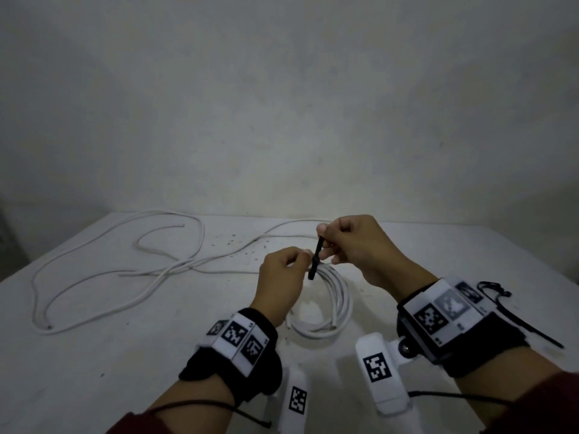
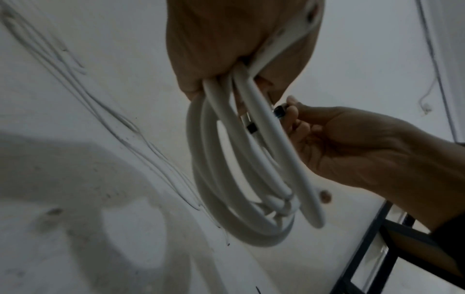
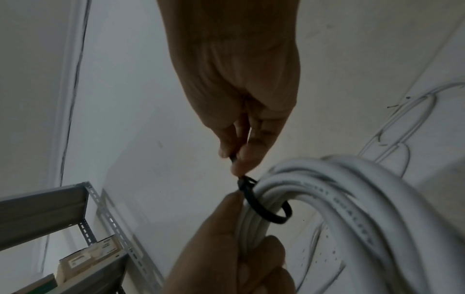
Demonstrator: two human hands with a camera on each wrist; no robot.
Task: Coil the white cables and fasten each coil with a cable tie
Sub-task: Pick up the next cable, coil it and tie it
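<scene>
White cable coil: gripped by left hand. Black cable tie looped around coil; tail pinched by right hand. Jacket print unreadable.

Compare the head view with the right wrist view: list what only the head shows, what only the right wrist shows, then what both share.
Only the head view: the spare black cable ties on the table beside the right wrist, and both wrist bands with printed markers.

Only the right wrist view: the black cable tie looped round the coil's strands, and a metal shelf rack.

Both: the left hand holding the coiled white cable, the right hand pinching the tie's tail, and loose white cable on the table.
</scene>
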